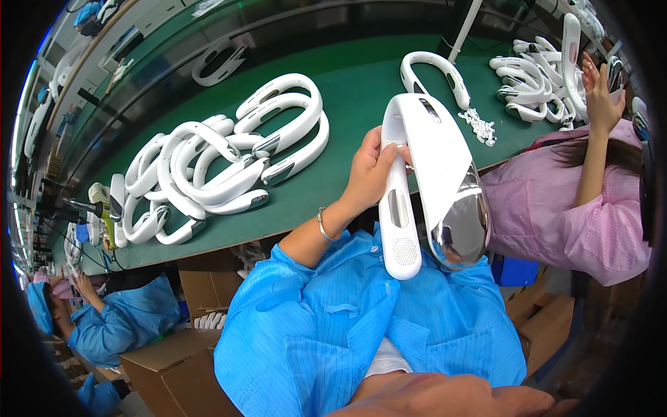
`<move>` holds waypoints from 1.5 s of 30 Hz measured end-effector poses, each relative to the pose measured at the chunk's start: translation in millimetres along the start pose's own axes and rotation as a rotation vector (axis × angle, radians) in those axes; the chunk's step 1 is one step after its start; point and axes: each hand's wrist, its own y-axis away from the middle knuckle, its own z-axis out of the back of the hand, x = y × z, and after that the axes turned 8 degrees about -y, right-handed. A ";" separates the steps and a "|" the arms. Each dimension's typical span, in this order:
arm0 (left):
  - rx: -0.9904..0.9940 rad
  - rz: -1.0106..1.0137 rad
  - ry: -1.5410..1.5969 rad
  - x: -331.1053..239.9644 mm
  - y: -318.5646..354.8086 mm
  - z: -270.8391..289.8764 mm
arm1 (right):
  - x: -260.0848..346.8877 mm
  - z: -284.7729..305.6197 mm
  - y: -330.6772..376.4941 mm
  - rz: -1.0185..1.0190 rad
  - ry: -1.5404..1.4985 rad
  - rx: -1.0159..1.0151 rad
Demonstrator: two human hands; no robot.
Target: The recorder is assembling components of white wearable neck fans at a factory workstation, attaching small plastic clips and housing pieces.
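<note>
My left hand (369, 172) is closed around one arm of a white U-shaped neck fan (434, 153), its thumb pressed against the inner side near the bend. The fan is raised close in front of my chest, its bend up and both ends hanging down. One end carries a dotted grille and a slot; the other, nearer one is mirror-like chrome. Skin shows in the gap between the two arms, but the fan covers nearly all of my right hand, so its grip is hidden. Beyond the fan, another neck fan (455, 82) lies on the green table (358, 108) beside small white plastic pieces (479, 127).
A heap of white neck fans (208, 167) covers the table's left part; another pile (535, 80) lies far right. To my right works a person in a pink sleeve (556, 201). Farther left sits a person in blue (132, 316). Cardboard boxes (170, 375) stand below the table.
</note>
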 end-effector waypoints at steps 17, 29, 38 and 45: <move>-0.033 0.396 -0.115 -54.3 5.5 -2.2 | 23.8 -23.8 7.1 0.069 -0.003 -0.117; 0.135 0.209 -0.102 -37.6 17.2 6.3 | 37.5 -36.4 27.4 0.371 0.078 -0.150; 0.216 0.028 0.208 -6.3 27.2 8.6 | 20.8 -53.9 36.1 0.485 0.111 -0.245; 0.155 0.092 0.017 -1.5 26.2 15.6 | 21.8 -56.1 32.3 0.443 -0.013 -0.306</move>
